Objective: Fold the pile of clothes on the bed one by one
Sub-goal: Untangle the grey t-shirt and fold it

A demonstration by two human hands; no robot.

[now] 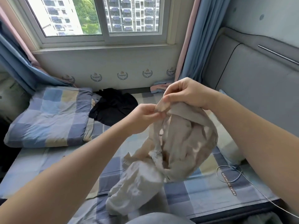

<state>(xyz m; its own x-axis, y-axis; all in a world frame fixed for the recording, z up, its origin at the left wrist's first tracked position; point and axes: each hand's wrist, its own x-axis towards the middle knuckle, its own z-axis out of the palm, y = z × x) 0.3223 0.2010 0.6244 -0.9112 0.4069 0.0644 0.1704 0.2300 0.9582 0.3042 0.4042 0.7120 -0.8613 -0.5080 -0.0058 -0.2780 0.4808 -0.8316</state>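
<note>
**A:** What have the hands got hold of?

**B:** Both are on one beige garment (182, 143), lifted above the bed (202, 193). The right hand (187, 92) is the higher one, and its thumb and curled fingers pinch a folded edge at the top of the cloth. The left hand (144, 114) is just beside it, lower and to the left, nipping the same edge between thumb and fingertips.

**A:** And the rest of the cloth?

**B:** It hangs bunched below the hands in a rounded bundle, right of the middle. Its lower end meets a paler crumpled garment (137, 185) lying on the near part of the checked sheet. I cannot tell whether the two are one piece.

**A:** Any other clothes?

**B:** A black garment (113, 107) lies spread at the far side of the bed, below the window (103, 16) and well apart from the hands.

**A:** What surrounds it all?

**B:** A folded checked quilt (48, 117) lies at the far left, just beside the black garment. A grey padded headboard (258, 81) runs along the right. Blue curtains (200, 38) hang on either side of the window. A thin cable (229, 173) loops on the sheet at the near right.
</note>
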